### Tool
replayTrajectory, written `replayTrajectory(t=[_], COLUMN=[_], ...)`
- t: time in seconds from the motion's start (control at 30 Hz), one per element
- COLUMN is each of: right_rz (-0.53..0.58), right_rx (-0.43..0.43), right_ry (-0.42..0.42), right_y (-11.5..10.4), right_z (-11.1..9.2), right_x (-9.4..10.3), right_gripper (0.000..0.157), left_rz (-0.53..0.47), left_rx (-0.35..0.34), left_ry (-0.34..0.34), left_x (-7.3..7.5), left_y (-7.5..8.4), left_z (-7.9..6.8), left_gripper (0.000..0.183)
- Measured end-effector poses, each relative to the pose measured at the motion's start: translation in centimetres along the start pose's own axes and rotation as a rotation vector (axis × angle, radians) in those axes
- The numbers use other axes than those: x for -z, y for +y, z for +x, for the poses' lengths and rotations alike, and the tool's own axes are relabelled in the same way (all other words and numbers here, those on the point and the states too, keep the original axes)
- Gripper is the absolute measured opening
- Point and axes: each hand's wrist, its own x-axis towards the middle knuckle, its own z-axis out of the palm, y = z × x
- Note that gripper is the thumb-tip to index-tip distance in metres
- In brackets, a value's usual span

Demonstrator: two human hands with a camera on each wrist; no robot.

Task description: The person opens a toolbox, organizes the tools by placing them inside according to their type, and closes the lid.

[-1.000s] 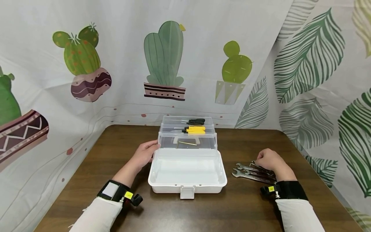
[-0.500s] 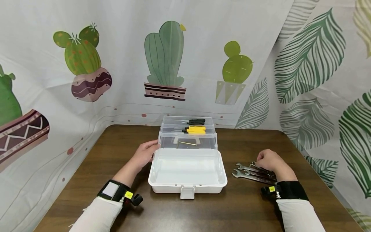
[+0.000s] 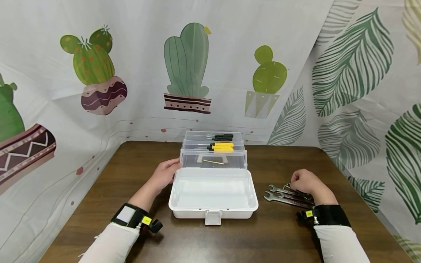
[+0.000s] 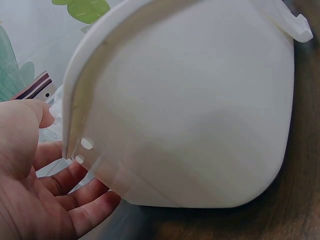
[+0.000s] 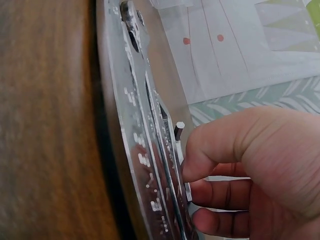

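Across the lower corners of the head view lie two white sleeves (image 3: 110, 244), each wrist wearing a black strap (image 3: 332, 215) with a small camera, over a dark wooden desk (image 3: 243, 243). At lower centre sits a white toolbox (image 3: 233, 214), open and upright, its clear latch (image 3: 213, 218) hanging down at the front. Right of centre, several metal wrenches (image 3: 289, 201) lie bunched on the desk, well apart from the toolbox. Above them the right hand (image 3: 306, 182) has thumb and fingers clamped on a thin metal hex key (image 5: 180, 131), its short end sticking up. Left of centre, the left hand (image 3: 167, 171) holds the toolbox's rear left corner, fingers curled around it. Behind, clear trays (image 3: 190, 160) rise in steps, bearing a gold-coloured L-shaped key (image 3: 213, 162), yellow-handled screwdrivers (image 3: 223, 147) and, uppermost, black-handled screwdrivers (image 3: 224, 137). Cactus-and-leaf-printed cloth (image 3: 141, 65) fills the upper frame.
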Motion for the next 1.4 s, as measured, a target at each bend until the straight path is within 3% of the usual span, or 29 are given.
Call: replayTrajectory(t=[1.4], right_rz=[-0.029], right_rx=[0.021], right_ry=[0.017], right_y=[-0.2], right_z=[0.21], right_x=[0.07], right_gripper=[0.006], left_rz=[-0.008], left_rx=[-0.014], left_ry=[0.001], left_x=[-0.13], left_y=[-0.15], left_z=[0.09], left_gripper=[0.052])
